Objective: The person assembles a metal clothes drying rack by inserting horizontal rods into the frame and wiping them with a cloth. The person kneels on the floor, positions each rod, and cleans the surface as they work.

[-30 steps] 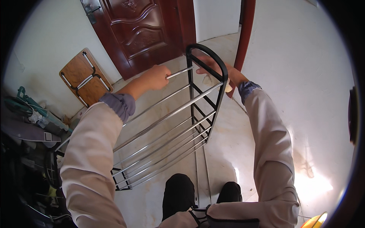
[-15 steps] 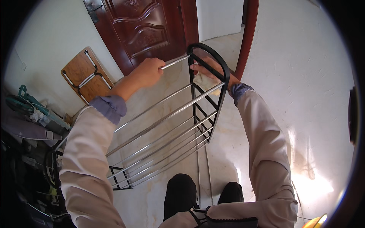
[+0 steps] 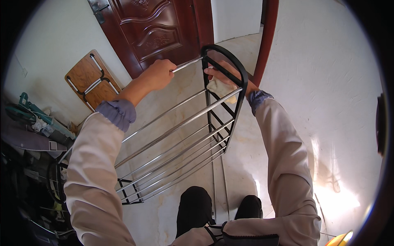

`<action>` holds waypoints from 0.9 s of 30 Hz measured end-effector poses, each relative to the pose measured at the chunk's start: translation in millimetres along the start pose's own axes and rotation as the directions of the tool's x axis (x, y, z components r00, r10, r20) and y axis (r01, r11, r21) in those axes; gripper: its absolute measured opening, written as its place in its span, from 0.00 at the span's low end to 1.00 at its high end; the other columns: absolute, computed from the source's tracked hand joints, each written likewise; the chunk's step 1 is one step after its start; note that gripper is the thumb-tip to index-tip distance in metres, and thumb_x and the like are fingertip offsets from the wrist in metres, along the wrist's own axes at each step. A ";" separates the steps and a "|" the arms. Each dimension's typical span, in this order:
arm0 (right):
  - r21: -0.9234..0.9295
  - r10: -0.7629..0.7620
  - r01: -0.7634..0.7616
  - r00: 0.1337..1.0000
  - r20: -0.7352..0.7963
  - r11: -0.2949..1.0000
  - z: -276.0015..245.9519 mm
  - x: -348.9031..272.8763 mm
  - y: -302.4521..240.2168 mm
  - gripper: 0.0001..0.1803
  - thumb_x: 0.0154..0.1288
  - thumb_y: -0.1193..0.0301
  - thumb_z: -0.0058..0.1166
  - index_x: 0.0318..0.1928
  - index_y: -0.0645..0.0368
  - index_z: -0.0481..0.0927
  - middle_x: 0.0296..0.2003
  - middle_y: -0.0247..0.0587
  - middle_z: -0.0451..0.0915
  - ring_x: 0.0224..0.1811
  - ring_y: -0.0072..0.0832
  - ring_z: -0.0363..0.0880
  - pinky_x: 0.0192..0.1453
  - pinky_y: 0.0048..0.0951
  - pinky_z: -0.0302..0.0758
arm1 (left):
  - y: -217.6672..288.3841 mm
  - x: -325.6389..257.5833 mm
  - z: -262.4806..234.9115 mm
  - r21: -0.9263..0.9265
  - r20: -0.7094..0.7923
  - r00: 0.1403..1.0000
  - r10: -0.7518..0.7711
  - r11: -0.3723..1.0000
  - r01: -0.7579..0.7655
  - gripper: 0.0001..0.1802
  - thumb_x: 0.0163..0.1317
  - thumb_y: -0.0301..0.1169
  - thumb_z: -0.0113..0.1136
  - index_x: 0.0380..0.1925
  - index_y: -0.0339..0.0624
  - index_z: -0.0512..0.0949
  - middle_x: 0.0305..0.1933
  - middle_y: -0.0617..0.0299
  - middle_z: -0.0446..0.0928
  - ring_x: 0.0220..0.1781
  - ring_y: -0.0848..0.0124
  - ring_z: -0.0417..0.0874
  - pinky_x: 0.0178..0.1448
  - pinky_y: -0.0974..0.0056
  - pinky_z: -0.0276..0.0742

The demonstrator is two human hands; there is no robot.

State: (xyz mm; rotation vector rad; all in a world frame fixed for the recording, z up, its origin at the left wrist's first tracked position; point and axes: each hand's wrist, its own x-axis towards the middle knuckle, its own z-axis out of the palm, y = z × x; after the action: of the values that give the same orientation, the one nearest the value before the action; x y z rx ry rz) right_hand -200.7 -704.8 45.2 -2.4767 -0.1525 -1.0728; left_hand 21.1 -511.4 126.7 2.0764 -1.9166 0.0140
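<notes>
A rack with a black end frame (image 3: 239, 107) and several silver rods (image 3: 180, 120) stands tilted in front of me. My left hand (image 3: 159, 74) is closed round its top far rod, a short way left of the end frame. At the frame's curved top, my right hand (image 3: 223, 73) reaches in from the right side and grips a cream cloth (image 3: 221, 89). The black bars partly cover those fingers and the cloth. The rack's other black end (image 3: 130, 192) is lower left, partly hidden by my left sleeve.
Two thin rods (image 3: 218, 180) lie on the pale floor near my knees. Beyond the rack is a dark red door (image 3: 158, 39). A folded wooden table (image 3: 91, 80) leans on the left wall, above a cluttered pile (image 3: 35, 143). A white wall (image 3: 324, 82) rises at right.
The rack and both hands appear very slightly farther up and left in view. Both grips look the same.
</notes>
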 end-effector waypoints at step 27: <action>0.294 0.334 -0.355 0.935 0.121 0.887 19.9 -7.9 38.8 0.20 0.66 0.68 0.61 0.55 0.65 0.78 0.37 0.42 0.81 0.35 0.26 0.83 0.43 0.29 0.79 | 23.2 -33.2 -32.9 0.148 -0.030 0.996 0.082 0.986 -0.077 0.31 0.70 0.43 0.56 0.70 0.44 0.67 0.70 0.48 0.69 0.71 0.53 0.71 0.72 0.57 0.67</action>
State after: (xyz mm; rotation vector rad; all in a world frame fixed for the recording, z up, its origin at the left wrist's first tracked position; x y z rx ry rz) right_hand -182.5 -730.6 14.0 -2.1484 0.0923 -0.7490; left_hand 1.8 -472.7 156.0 2.0744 -2.0309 0.2159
